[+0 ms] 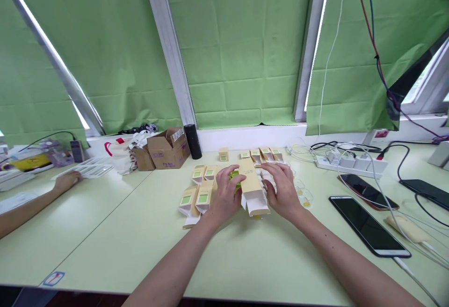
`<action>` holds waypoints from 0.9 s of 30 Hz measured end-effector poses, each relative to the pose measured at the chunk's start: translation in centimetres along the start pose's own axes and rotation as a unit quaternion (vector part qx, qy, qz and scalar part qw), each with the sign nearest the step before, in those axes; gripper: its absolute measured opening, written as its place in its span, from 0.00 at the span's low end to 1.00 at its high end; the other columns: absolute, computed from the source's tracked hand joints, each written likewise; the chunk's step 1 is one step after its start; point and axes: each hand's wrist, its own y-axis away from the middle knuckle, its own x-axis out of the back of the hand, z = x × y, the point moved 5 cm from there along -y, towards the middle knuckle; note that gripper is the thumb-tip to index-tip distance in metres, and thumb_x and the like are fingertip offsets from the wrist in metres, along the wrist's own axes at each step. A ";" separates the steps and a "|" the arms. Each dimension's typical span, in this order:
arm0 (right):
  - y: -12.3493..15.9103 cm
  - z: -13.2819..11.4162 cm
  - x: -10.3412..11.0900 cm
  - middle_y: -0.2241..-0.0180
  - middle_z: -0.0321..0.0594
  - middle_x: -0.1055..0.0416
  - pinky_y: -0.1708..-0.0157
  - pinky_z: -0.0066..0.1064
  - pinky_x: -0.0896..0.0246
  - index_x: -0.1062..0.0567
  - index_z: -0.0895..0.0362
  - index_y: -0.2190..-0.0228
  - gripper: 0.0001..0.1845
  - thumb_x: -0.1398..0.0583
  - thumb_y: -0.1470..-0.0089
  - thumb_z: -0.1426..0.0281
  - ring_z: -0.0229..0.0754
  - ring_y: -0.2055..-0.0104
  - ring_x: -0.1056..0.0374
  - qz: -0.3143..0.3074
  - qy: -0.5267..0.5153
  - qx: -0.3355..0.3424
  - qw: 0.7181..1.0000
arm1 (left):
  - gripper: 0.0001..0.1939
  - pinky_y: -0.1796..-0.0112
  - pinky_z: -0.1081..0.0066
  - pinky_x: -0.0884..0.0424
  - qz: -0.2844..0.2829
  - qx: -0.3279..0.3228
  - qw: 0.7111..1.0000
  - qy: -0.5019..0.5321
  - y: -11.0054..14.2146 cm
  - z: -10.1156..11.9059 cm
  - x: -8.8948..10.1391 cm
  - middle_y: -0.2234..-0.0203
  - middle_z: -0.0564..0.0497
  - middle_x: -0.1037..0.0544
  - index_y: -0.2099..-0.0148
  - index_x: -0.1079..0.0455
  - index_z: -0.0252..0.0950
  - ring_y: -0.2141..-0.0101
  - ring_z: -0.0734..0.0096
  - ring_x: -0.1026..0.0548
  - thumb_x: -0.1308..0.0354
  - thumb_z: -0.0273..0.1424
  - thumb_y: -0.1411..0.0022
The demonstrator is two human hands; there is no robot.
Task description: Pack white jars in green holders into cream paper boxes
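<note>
A small cream paper box point(251, 179), its white flaps open towards me, is tilted between my hands. My left hand point(225, 192) closes on its left side, with something bright green point(234, 175) showing among the fingers. At the box's right side, my right hand point(283, 186) has bent fingers and thumb around small white items that I cannot make out. To the left stand several similar boxes with green windows point(188, 199), some with flaps open. Another row of boxes point(266, 154) lies behind my hands. Clear pieces with yellow parts point(306, 201) rest beyond my right hand.
A brown carton point(169, 150) and a black cylinder point(192, 141) stand at the back. Phones point(368, 225), cables and a white power strip point(351, 164) occupy the right side. Another person's hand point(67, 181) rests near white trays point(93, 168) at far left.
</note>
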 end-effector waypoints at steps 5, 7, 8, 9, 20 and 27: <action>1.0 -0.2 0.1 0.44 0.46 0.26 0.46 0.55 0.36 0.35 0.49 0.37 0.28 0.45 0.35 0.78 0.57 0.45 0.36 0.011 0.010 0.006 1.000 | 0.31 0.39 0.46 0.32 -0.012 0.043 0.997 0.067 0.2 -0.1 -0.1 0.37 0.38 0.38 0.37 0.38 0.44 0.34 0.50 0.38 0.42 0.16 0.38; 1.3 -0.3 0.1 0.44 0.46 0.26 0.46 0.55 0.36 0.35 0.50 0.37 0.28 0.44 0.35 0.78 0.57 0.45 0.36 0.008 0.005 0.008 1.000 | 0.32 0.38 0.46 0.33 -0.018 0.073 0.991 0.113 0.2 -0.3 -0.1 0.36 0.38 0.38 0.35 0.38 0.44 0.33 0.49 0.38 0.40 0.18 0.38; 1.4 -0.4 0.1 0.45 0.47 0.26 0.46 0.55 0.36 0.35 0.50 0.37 0.28 0.44 0.36 0.78 0.57 0.45 0.36 0.009 0.003 0.007 1.000 | 0.32 0.37 0.45 0.34 -0.017 0.088 0.986 0.139 0.1 -0.4 -0.1 0.36 0.38 0.38 0.35 0.38 0.44 0.32 0.49 0.38 0.39 0.18 0.38; 1.4 -0.4 0.2 0.45 0.47 0.26 0.46 0.55 0.36 0.35 0.50 0.37 0.29 0.44 0.36 0.78 0.57 0.45 0.35 0.010 0.002 0.006 1.000 | 0.32 0.35 0.44 0.35 -0.012 0.103 0.980 0.167 0.1 -0.5 0.0 0.36 0.38 0.38 0.35 0.38 0.44 0.32 0.49 0.38 0.38 0.20 0.38; 1.7 -1.1 0.5 0.45 0.48 0.25 0.45 0.56 0.37 0.34 0.50 0.37 0.27 0.43 0.36 0.76 0.57 0.43 0.33 0.009 0.000 0.009 1.000 | 0.32 0.42 0.53 0.28 0.050 0.321 0.805 0.496 1.5 -2.9 -2.1 0.50 0.43 0.20 0.41 0.29 0.40 0.47 0.54 0.22 0.25 0.43 0.43; 1.7 -1.2 0.3 0.43 0.49 0.28 0.44 0.58 0.36 0.35 0.48 0.36 0.28 0.44 0.35 0.75 0.58 0.41 0.33 -0.013 -0.013 -0.003 1.000 | 0.30 0.39 0.55 0.29 0.021 0.341 0.776 0.530 1.2 -2.7 -2.5 0.43 0.39 0.21 0.37 0.29 0.35 0.42 0.51 0.24 0.31 0.43 0.36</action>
